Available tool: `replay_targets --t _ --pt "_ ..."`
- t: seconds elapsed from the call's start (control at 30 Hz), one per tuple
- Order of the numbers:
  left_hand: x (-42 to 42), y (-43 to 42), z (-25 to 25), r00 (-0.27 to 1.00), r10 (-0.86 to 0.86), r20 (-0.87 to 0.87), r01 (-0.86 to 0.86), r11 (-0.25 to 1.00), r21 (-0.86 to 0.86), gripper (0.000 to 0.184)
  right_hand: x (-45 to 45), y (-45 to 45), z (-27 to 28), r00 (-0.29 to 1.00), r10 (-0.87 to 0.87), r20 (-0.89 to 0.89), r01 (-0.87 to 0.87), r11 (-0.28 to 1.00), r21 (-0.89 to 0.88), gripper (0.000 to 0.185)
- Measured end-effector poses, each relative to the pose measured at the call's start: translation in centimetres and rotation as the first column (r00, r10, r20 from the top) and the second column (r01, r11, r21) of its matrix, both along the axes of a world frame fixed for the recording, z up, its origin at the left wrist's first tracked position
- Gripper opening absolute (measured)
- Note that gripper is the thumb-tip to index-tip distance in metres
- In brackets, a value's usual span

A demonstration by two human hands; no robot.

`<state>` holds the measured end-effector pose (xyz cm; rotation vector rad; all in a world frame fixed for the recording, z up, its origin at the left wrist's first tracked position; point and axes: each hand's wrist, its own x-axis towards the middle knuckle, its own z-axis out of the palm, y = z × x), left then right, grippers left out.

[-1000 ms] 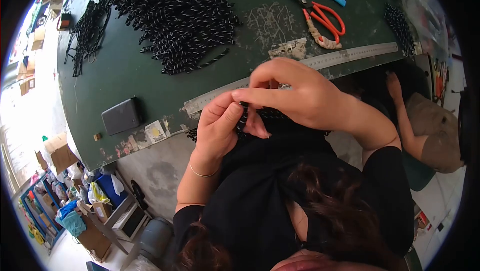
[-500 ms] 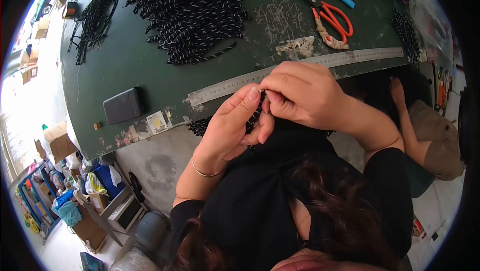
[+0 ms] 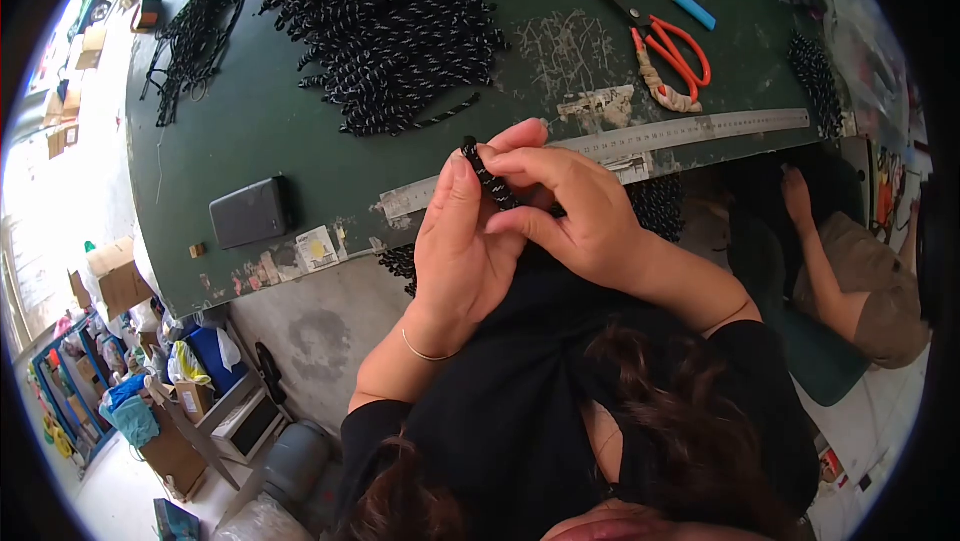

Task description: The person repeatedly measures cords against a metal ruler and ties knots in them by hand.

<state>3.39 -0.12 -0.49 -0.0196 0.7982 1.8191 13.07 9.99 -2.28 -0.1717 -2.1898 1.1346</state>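
Between my hands is a black cord with white flecks point(image 3: 490, 177), its looped upper end showing above my fingertips. My left hand point(image 3: 462, 231) pinches it near the top between thumb and fingers. My right hand point(image 3: 575, 203) holds the same cord from the other side, thumb lower down and fingers near the top. Both hands are over the table's front edge, in front of a steel ruler point(image 3: 700, 129). More flecked cord point(image 3: 658, 209) hangs below the edge, partly behind my right hand.
On the green table point(image 3: 250, 131) lie a large pile of flecked cords point(image 3: 390, 31), thinner black cords point(image 3: 195, 41), orange-handled scissors point(image 3: 670, 56), a blue lighter point(image 3: 693, 10) and a dark rectangular case point(image 3: 248, 213). Another person's arm point(image 3: 815, 251) shows at the right.
My hands have moved slightly left, and my right hand has changed from a tight pinch to a wider hold. More of the cord now shows between my fingers.
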Motion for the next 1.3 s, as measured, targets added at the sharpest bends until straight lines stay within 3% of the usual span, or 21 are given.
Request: replay_targets --t 0.1,0.13,0.23,0.3,0.33,0.4,0.43,0.5,0.53,0.7,0.8,0.83,0.9,0.97,1.03,1.13,1.2,1.3 --pt "-0.1 -0.5 -1.1 1.000 -0.004 -0.023 0.007 0.992 0.124 0.037 0.1 -0.6 0.0 0.999 -0.013 0.051 0.026 0.960 -0.280 0.041" --pt "-0.1 -0.6 -1.4 0.999 -0.008 -0.033 0.014 0.983 0.184 0.038 0.1 -0.6 -0.1 0.999 -0.011 0.053 0.026 0.960 -0.280 0.041" --pt "-0.7 -0.7 -1.2 0.998 -0.001 -0.059 0.009 0.990 0.138 0.034 -0.3 -0.4 -0.5 1.000 0.002 0.029 0.011 0.891 -0.453 0.043" --pt "-1.4 -1.2 -1.6 0.997 0.010 -0.078 -0.001 0.993 0.119 0.032 -0.1 -0.1 0.0 0.996 0.032 0.082 0.006 0.903 -0.429 0.039" --pt "-2.0 -1.8 -2.9 0.943 0.024 -0.332 -0.003 0.998 0.066 0.029 0.0 0.2 0.3 0.989 0.054 0.137 0.007 0.913 -0.407 0.036" --pt "-3.0 -2.9 -4.8 0.656 0.005 -0.755 -0.052 0.998 -0.039 0.025 0.4 0.8 0.1 0.978 0.081 0.192 -0.001 0.924 -0.383 0.032" --pt "-3.3 -3.3 -5.0 0.654 0.012 -0.756 -0.061 0.998 -0.036 0.025 0.6 1.2 -0.3 0.957 0.171 0.234 -0.068 0.918 -0.392 0.028" --pt "-3.9 -4.0 -4.8 0.748 0.174 -0.641 -0.245 0.969 -0.023 0.022 0.9 2.0 -1.0 0.887 0.341 0.312 -0.196 0.888 -0.416 0.022" --pt "-4.3 -4.3 -4.8 0.776 0.257 -0.576 -0.332 0.943 -0.027 0.021 0.9 2.4 -1.1 0.886 0.344 0.310 -0.201 0.889 -0.412 0.022" --pt "-6.3 -4.4 -4.8 0.853 0.365 -0.372 -0.339 0.931 0.137 0.023 -1.9 5.0 0.3 0.929 0.150 0.338 -0.029 0.940 -0.339 0.019" --pt "-8.7 -1.6 -3.4 0.769 0.418 -0.484 -0.380 0.907 0.179 0.025 -6.9 7.0 0.6 0.975 0.015 0.223 0.040 0.970 -0.239 0.021" --pt "-9.4 -1.0 -3.2 0.731 0.482 -0.484 -0.473 0.868 0.150 0.026 -7.9 7.4 0.7 0.988 -0.066 0.142 0.090 0.981 -0.170 0.021" --pt "-10.9 0.4 -2.5 0.633 0.601 -0.488 -0.639 0.761 0.109 0.032 -7.7 7.5 2.3 0.996 -0.066 0.054 0.070 0.996 -0.056 0.022" --pt "-10.7 -0.4 -2.4 0.568 0.578 -0.586 -0.644 0.756 0.121 0.035 -6.8 7.2 4.6 0.996 -0.029 -0.085 0.042 0.987 0.158 0.023" --pt "-9.6 -2.1 -3.1 0.430 0.491 -0.758 -0.675 0.732 0.091 0.043 -3.7 4.7 9.6 0.985 0.170 -0.011 -0.170 0.985 -0.003 0.022" --pt "-8.5 -3.7 -4.1 0.416 0.396 -0.819 -0.639 0.768 0.047 0.041 -1.4 1.3 16.0 0.943 0.294 -0.154 -0.279 0.954 0.110 0.021" --pt "-6.9 -4.8 -4.6 0.434 0.304 -0.848 -0.606 0.795 -0.025 0.040 0.0 0.5 16.8 0.899 0.398 -0.185 -0.367 0.912 0.181 0.021" --pt "-5.6 -5.1 -5.0 0.346 0.305 -0.887 -0.514 0.853 0.093 0.030 1.9 0.2 16.0 0.835 0.524 -0.169 -0.490 0.847 0.209 0.020"
